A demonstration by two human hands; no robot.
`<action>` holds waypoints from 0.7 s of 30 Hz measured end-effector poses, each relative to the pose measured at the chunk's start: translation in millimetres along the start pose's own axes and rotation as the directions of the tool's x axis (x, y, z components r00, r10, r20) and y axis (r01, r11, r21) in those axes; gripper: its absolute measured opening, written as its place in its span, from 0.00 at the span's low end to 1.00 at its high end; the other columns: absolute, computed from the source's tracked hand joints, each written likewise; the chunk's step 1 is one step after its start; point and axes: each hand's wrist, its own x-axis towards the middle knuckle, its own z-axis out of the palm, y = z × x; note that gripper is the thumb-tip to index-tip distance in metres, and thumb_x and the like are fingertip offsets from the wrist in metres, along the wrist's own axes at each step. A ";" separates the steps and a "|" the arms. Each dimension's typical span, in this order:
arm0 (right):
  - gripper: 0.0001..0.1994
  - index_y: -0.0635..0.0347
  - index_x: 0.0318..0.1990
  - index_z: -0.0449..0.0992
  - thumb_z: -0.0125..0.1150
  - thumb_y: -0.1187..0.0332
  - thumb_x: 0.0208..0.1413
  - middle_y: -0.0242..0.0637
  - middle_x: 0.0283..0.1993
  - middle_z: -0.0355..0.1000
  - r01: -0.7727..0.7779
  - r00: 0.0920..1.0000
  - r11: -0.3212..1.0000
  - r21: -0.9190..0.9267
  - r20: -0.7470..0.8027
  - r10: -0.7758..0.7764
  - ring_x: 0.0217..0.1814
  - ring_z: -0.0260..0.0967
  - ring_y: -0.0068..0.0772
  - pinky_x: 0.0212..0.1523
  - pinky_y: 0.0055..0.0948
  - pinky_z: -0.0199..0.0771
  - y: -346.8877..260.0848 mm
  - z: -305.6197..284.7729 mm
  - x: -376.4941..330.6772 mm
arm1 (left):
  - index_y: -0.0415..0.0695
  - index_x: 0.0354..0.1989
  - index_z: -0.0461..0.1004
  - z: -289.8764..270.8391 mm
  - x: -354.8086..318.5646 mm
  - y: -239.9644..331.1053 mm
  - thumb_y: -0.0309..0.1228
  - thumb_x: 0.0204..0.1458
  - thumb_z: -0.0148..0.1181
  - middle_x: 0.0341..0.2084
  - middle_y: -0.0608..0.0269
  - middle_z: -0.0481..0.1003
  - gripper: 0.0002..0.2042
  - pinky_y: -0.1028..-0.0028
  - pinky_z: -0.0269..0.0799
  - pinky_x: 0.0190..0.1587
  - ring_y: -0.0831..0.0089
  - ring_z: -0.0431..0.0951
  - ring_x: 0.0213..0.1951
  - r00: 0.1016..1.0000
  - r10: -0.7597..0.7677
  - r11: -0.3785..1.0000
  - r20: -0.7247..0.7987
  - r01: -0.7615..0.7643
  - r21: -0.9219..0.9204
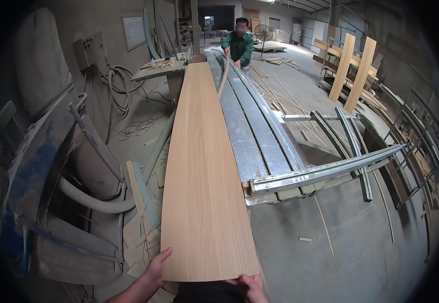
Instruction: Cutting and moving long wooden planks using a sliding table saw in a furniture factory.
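Holding: our left grip [155,268] and right grip [253,288] clasped the board [204,177].
Board: seemed stiff, heavy; we judged near corners best.

The board [204,177] is tan with darker lengthwise grain.

The wooden board [204,177] looks matt, the metal table [250,134] shiny.

The board [204,171] lies left of the machine table [256,129] (a co-worker [240,44] near the far end).
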 end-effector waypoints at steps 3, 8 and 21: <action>0.18 0.72 0.38 0.72 0.55 0.60 0.53 0.49 0.38 0.74 0.127 0.991 0.990 -0.063 0.053 -0.124 0.38 0.73 0.40 0.42 0.34 0.74 -7.3 -7.1 0.5 | 0.36 0.59 0.57 10.7 -3.1 -0.8 0.41 0.59 0.43 0.52 0.49 0.67 0.25 0.59 0.67 0.53 0.58 0.71 0.51 0.999 0.017 0.999 0.034 -0.016 -0.044; 0.20 0.55 0.54 0.59 0.54 0.61 0.55 0.37 0.50 0.67 0.446 0.894 0.810 0.382 -0.144 -0.424 0.49 0.68 0.33 0.53 0.36 0.69 15.3 10.7 19.5 | 0.38 0.60 0.57 63.4 -6.1 -10.9 0.43 0.60 0.42 0.55 0.52 0.65 0.25 0.60 0.61 0.58 0.59 0.67 0.55 0.993 -0.059 0.994 0.098 0.068 -0.088; 0.21 0.63 0.54 0.64 0.52 0.63 0.55 0.42 0.53 0.67 0.521 0.780 0.767 0.375 -0.574 -0.249 0.56 0.64 0.42 0.58 0.42 0.64 -58.7 -44.1 8.1 | 0.43 0.51 0.64 91.6 143.2 16.6 0.56 0.54 0.47 0.47 0.54 0.70 0.29 0.58 0.65 0.54 0.60 0.70 0.51 0.959 -0.016 0.983 0.282 0.067 -0.170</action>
